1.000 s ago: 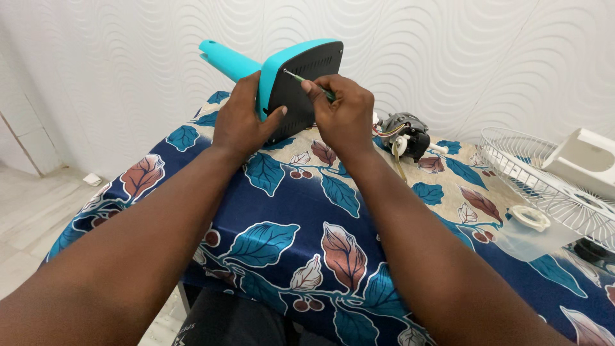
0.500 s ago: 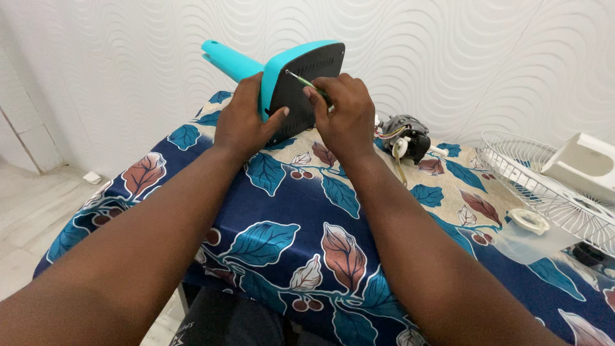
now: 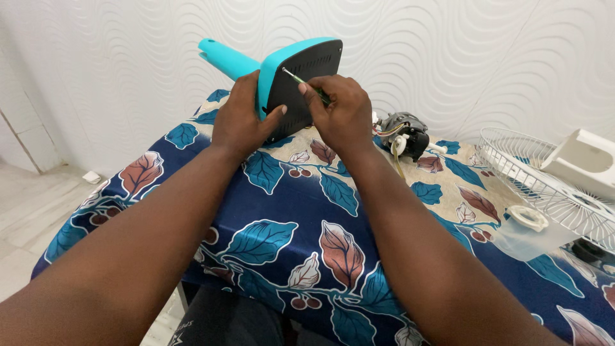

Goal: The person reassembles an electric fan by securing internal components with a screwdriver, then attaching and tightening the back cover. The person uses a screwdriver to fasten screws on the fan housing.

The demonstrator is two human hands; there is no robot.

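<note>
A teal fan base (image 3: 277, 61) with a black underside and a teal neck stands tilted on its edge at the far side of the table. My left hand (image 3: 242, 118) grips its left rim. My right hand (image 3: 339, 115) holds a thin green-handled screwdriver (image 3: 302, 81) whose tip rests on the upper left of the black underside.
The table wears a blue leaf-patterned cloth (image 3: 282, 211). A grey fan motor with wires (image 3: 402, 133) lies behind my right hand. At the right are a white wire fan guard (image 3: 544, 179), a white plastic part (image 3: 583, 160), a white ring (image 3: 529, 218) and a clear bag.
The view has shifted slightly. My right hand has turned a little on the screwdriver, with its tip staying on the same spot of the underside. My left hand keeps its grip.
</note>
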